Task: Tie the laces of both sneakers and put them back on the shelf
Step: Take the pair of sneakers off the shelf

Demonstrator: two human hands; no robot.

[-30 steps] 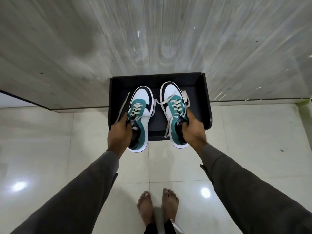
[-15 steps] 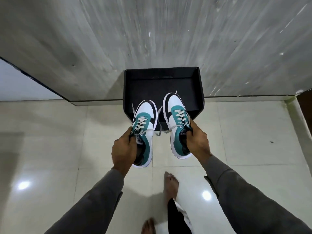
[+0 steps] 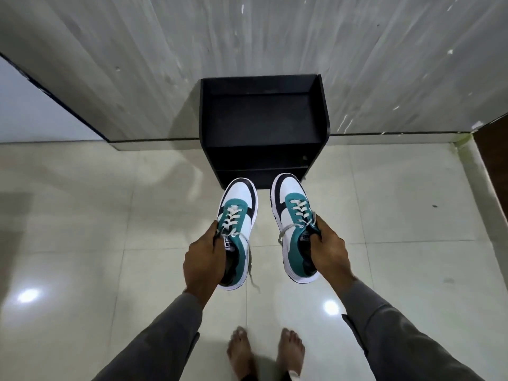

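On tongue label (image 3: pixel 229 244) (unreadable): logo.

Blurred bare feet (image 3: pixel 265 353), sleeves (image 3: pixel 406 334) cropped.

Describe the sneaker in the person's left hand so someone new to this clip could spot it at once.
Start at the black shelf standing against the grey wall. Two matching white, teal and black sneakers hang in the air in front of it, one in each hand. The left sneaker is the one gripped at the tongue by the left hand; unlike the right sneaker, it trails a loose lace below its heel.
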